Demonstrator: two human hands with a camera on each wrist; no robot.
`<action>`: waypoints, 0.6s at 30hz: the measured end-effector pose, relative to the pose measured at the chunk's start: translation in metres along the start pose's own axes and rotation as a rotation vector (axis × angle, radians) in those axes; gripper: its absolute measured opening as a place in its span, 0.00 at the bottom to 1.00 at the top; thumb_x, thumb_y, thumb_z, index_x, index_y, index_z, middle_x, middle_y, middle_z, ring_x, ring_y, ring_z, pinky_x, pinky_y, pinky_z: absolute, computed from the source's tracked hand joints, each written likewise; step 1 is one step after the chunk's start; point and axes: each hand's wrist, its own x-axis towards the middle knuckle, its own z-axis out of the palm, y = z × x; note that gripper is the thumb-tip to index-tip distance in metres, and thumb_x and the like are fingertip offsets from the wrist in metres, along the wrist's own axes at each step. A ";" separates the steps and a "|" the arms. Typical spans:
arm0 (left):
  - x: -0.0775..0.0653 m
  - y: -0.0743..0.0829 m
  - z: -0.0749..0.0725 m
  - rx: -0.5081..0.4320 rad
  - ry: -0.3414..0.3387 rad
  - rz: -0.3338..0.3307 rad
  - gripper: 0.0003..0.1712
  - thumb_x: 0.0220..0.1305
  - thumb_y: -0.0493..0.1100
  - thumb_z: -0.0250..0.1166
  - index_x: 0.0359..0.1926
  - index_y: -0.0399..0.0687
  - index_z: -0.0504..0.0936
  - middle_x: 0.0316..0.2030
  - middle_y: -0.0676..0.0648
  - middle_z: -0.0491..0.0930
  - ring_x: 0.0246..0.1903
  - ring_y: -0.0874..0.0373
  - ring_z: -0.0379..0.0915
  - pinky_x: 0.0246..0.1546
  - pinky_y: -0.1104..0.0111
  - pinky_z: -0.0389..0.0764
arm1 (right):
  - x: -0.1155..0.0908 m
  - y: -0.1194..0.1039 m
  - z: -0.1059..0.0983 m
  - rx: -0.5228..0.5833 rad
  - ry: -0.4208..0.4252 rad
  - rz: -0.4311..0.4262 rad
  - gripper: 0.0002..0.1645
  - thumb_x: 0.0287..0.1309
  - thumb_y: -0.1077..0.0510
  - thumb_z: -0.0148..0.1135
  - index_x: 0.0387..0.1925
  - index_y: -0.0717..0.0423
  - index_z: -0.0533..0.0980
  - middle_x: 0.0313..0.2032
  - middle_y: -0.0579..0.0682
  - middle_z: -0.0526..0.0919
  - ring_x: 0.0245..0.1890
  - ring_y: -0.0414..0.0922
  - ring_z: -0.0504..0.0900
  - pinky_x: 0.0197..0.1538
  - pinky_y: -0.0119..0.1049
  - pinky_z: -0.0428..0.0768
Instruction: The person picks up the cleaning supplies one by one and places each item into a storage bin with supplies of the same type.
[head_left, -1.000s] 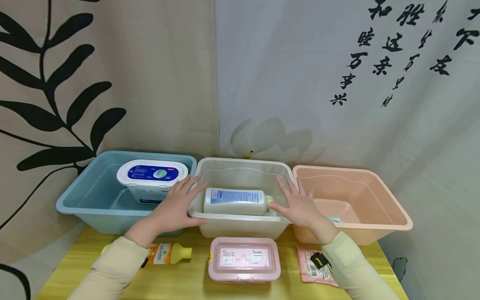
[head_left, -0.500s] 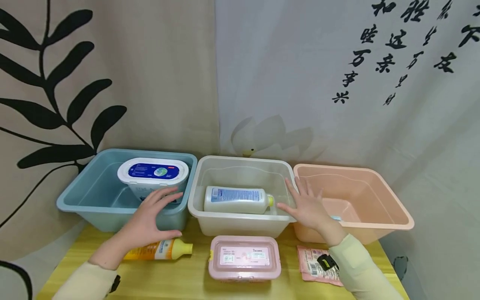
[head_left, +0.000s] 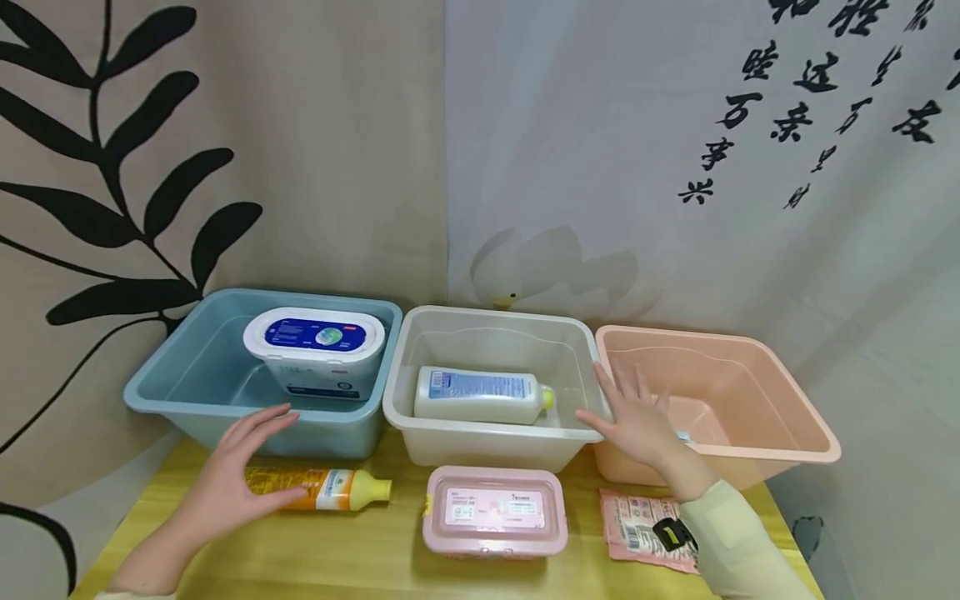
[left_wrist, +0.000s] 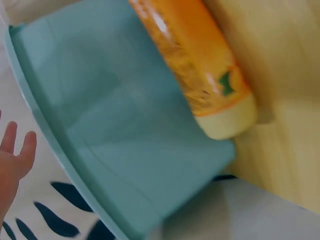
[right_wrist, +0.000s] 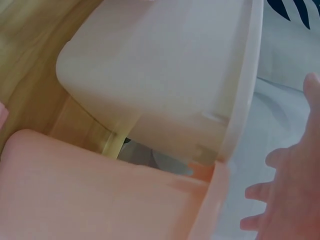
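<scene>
My left hand (head_left: 232, 479), fingers spread and holding nothing, hovers by an orange and yellow bottle (head_left: 337, 489) lying on its side in front of the blue bin (head_left: 202, 400). In the left wrist view the same bottle (left_wrist: 200, 60) lies near the bin's wall. My right hand (head_left: 641, 421) hangs with fingers apart over the front rims where the white bin (head_left: 480, 442) meets the peach bin (head_left: 765, 400). A white bottle (head_left: 480, 396) with a blue label lies in the white bin. The blue bin holds a white lidded tub (head_left: 318, 354) with a blue label.
A pink lidded box (head_left: 495, 510) stands on the wooden table (head_left: 360, 558) before the white bin. To its right lies a pink packet (head_left: 637, 529), partly covered by the right wrist. A small light-coloured item (head_left: 683, 436) shows in the peach bin. Printed curtains hang behind.
My left hand has moved left and down, from the white bin's left edge to beside the orange bottle. The right hand has shifted slightly right; the view has also shifted slightly.
</scene>
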 end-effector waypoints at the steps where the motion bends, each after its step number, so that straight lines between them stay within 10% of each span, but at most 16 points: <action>1: -0.003 -0.002 -0.002 -0.001 0.000 -0.026 0.49 0.34 0.45 0.80 0.62 0.52 0.70 0.61 0.40 0.65 0.57 0.45 0.55 0.46 0.36 0.64 | 0.000 0.001 0.000 0.002 0.000 0.002 0.50 0.59 0.32 0.49 0.72 0.53 0.47 0.72 0.64 0.43 0.70 0.69 0.36 0.59 0.77 0.33; 6: -0.015 -0.017 -0.010 0.036 -0.009 -0.139 0.51 0.37 0.48 0.79 0.65 0.50 0.66 0.62 0.36 0.64 0.57 0.38 0.56 0.46 0.33 0.62 | -0.003 0.006 0.002 -0.009 0.005 -0.003 0.51 0.58 0.31 0.49 0.72 0.55 0.48 0.71 0.66 0.46 0.70 0.70 0.37 0.58 0.78 0.33; 18: -0.038 -0.064 0.002 0.067 -0.022 -0.180 0.48 0.36 0.47 0.79 0.60 0.37 0.69 0.58 0.30 0.67 0.54 0.32 0.57 0.45 0.33 0.60 | -0.009 0.015 0.011 -0.019 0.021 -0.025 0.50 0.58 0.33 0.51 0.71 0.57 0.50 0.71 0.65 0.46 0.69 0.71 0.40 0.59 0.77 0.35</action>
